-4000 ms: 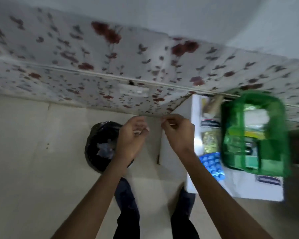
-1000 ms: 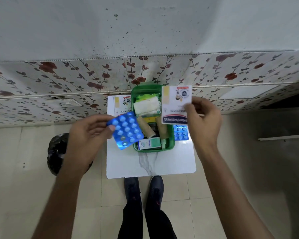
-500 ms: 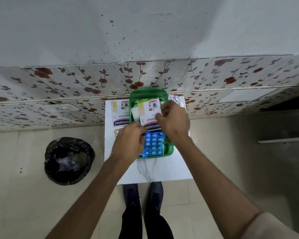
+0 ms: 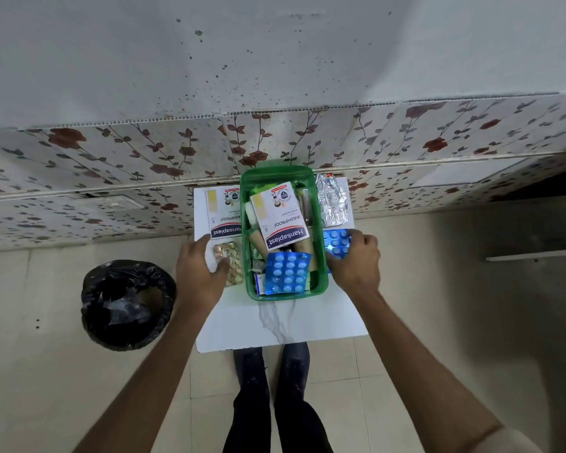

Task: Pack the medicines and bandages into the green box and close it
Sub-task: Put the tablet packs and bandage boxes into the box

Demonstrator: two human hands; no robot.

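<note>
Both hands have left the inside of the green box (image 4: 285,291) since half a second ago, when they were pressing a plaster pack and a blue pill strip down into it. Those 2 items now lie on top of the contents: the Hansaplast pack (image 4: 280,215) toward the box's far end, the blue blister strip (image 4: 286,273) at its near end, with brown bandage rolls (image 4: 303,251) partly showing beneath.

Left of the box, the left hand (image 4: 201,268) rests on the white table (image 4: 275,325), fingers curled around a gold pill strip (image 4: 231,266); whether it is gripped or only touched is hard to tell. Right of the box, the right hand (image 4: 355,261) closes over a second blue blister strip (image 4: 335,243), thumb and fingers pinching its near edge.

Farther left of the box lies a second Hansaplast pack (image 4: 224,212), and beyond its far right corner a crumpled silver foil strip (image 4: 332,204). No lid is clearly visible.

Packing looks roughly half done: 4 items remain outside the box, 2 of them now being picked up, and closing comes after
</note>
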